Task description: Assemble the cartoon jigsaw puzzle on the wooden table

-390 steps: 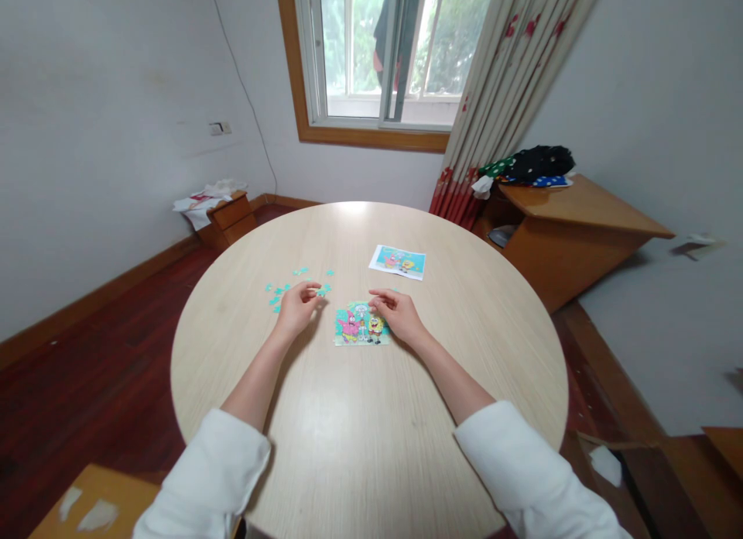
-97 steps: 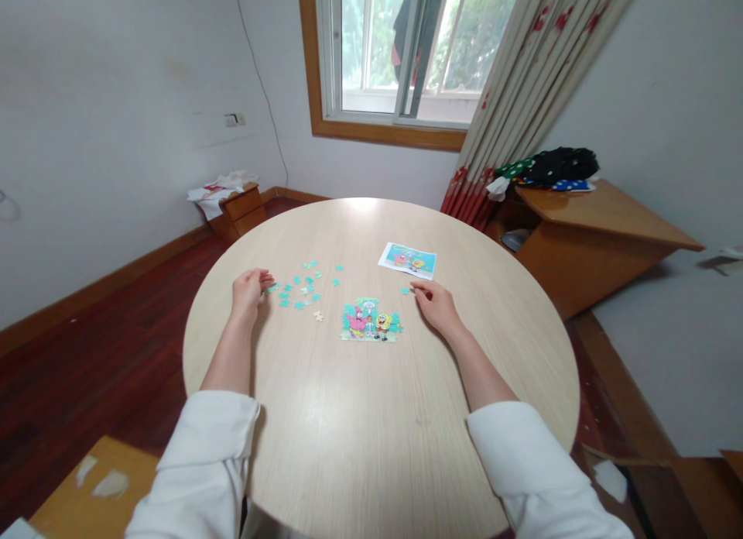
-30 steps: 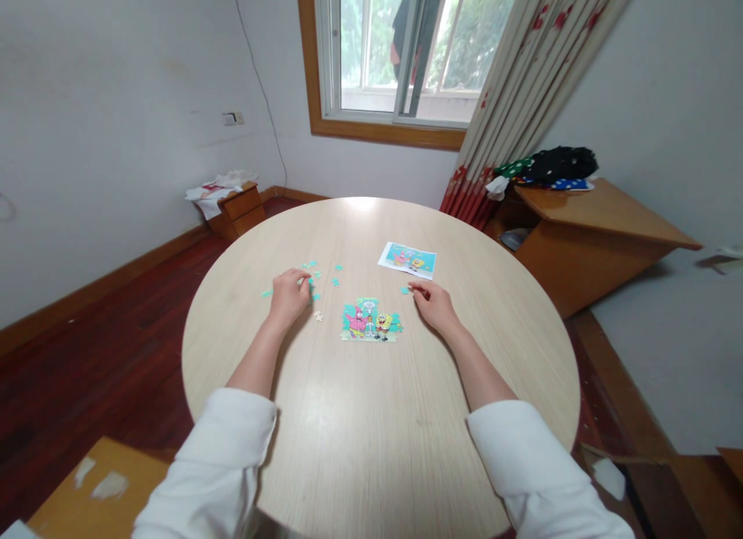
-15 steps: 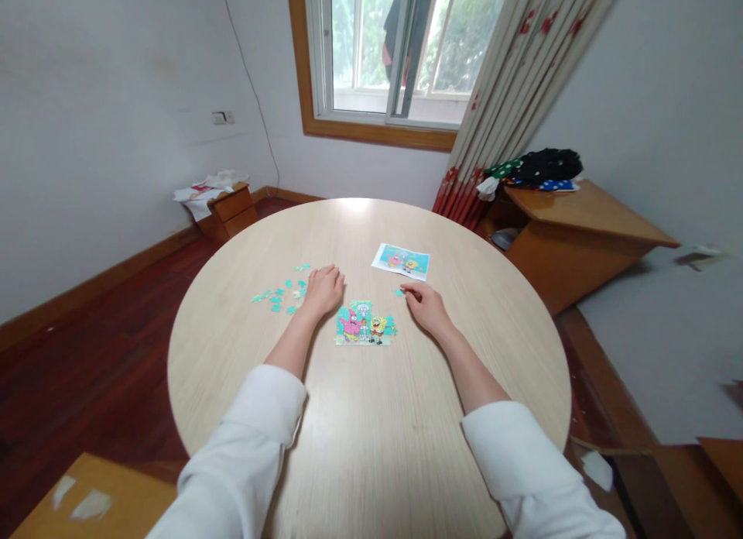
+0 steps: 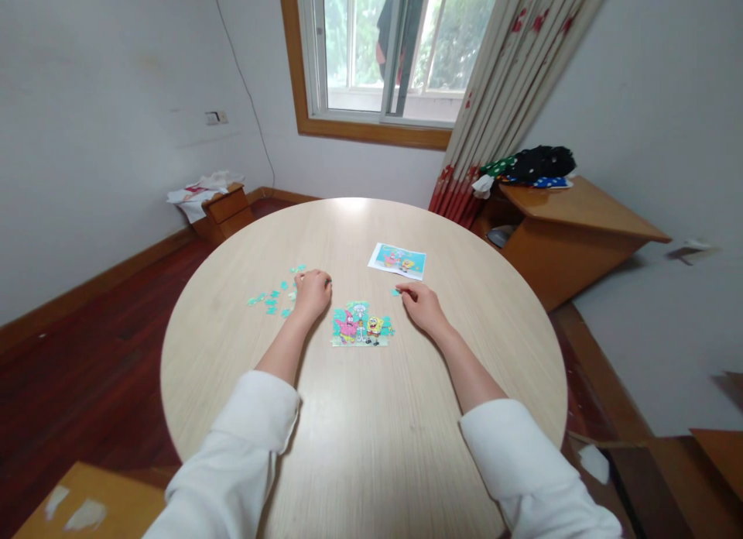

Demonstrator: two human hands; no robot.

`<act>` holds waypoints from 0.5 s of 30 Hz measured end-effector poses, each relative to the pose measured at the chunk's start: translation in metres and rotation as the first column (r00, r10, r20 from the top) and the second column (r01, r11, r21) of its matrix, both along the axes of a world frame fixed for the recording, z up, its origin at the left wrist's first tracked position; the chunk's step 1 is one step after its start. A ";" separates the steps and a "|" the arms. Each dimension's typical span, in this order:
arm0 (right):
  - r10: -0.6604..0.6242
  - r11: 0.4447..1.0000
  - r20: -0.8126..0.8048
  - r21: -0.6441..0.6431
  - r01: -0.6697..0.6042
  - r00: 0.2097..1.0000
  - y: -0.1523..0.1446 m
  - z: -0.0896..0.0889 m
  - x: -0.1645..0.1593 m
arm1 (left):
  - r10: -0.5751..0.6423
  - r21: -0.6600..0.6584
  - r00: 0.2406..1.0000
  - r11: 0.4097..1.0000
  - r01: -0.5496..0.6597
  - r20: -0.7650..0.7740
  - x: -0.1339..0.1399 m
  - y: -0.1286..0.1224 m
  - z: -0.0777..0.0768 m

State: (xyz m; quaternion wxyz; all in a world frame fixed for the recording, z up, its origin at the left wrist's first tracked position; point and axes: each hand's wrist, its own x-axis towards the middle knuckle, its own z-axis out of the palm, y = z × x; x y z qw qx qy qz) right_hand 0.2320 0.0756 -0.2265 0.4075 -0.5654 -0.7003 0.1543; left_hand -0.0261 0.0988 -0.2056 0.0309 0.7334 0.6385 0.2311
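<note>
A partly joined jigsaw puzzle (image 5: 360, 326) with cartoon figures lies on the table between my hands. To its upper left, my left hand (image 5: 313, 293) rests beside the loose puzzle pieces (image 5: 272, 299), fingers curled down. What those fingers hold, if anything, is hidden. My right hand (image 5: 422, 303) is closed in a pinch to the upper right of the puzzle, with a small turquoise puzzle piece (image 5: 395, 292) at its fingertips. Just beyond that hand lies the printed reference picture (image 5: 398, 261), showing the same cartoon figures.
The round wooden table (image 5: 371, 438) fills the middle of the view. Behind it are a window and a curtain (image 5: 499, 82). A tilted wooden cabinet (image 5: 557, 245) with clothes stands at the right, and a small drawer unit (image 5: 227, 211) at the back left.
My left hand has shifted slightly left and its fingers have curled in more. The right hand stays almost in place with the piece. The whole view has moved a little.
</note>
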 end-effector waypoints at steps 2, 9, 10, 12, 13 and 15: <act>-0.003 1.000 0.004 0.009 0.003 1.000 0.000 0.000 0.000 | 0.017 -0.008 1.000 1.000 -0.017 0.025 -0.001 -0.001 0.000; 0.003 1.000 -0.006 0.019 -0.003 1.000 0.001 -0.003 0.000 | 0.064 0.000 0.998 0.998 -0.064 0.017 -0.004 -0.004 -0.003; 0.003 1.000 -0.009 0.019 -0.003 1.000 0.001 -0.003 0.000 | 0.060 -0.005 0.998 0.998 -0.060 0.005 -0.005 -0.004 -0.003; 0.003 1.000 -0.010 0.019 -0.003 1.000 0.002 -0.003 0.000 | 0.063 -0.009 0.998 0.998 -0.063 -0.002 -0.006 -0.004 -0.003; 0.003 1.000 -0.009 0.018 -0.003 1.000 0.002 -0.003 0.000 | 0.070 -0.008 0.998 0.998 -0.070 0.004 -0.007 -0.004 -0.003; 0.006 1.000 -0.006 0.010 -0.006 1.000 0.002 -0.003 0.000 | 0.087 -0.003 0.996 0.996 -0.087 0.021 -0.011 -0.003 -0.004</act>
